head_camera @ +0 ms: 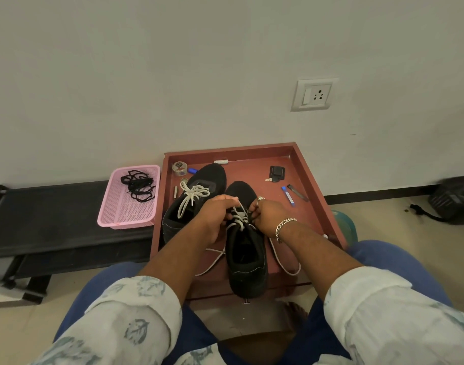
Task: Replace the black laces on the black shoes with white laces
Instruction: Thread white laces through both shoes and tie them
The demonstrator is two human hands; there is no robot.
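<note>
Two black shoes stand on a reddish-brown tray (308, 164). The left shoe (188, 206) wears a white lace (192, 194) tied in a bow. On the right shoe (245, 255), my left hand (217, 219) and my right hand (267, 216) each pinch a strand of its white lace (238, 218) over the eyelets. Loose ends of that lace trail onto the tray on both sides. The removed black laces (138, 185) lie in a pink basket (125, 214).
The tray also carries a tape roll (179, 168), a key with a black fob (275, 173), a blue pen (287, 196) and a dark strip. A black low rack (54, 219) stands at the left, a dark bag (454, 201) at the right, and a wall socket (313, 94) above.
</note>
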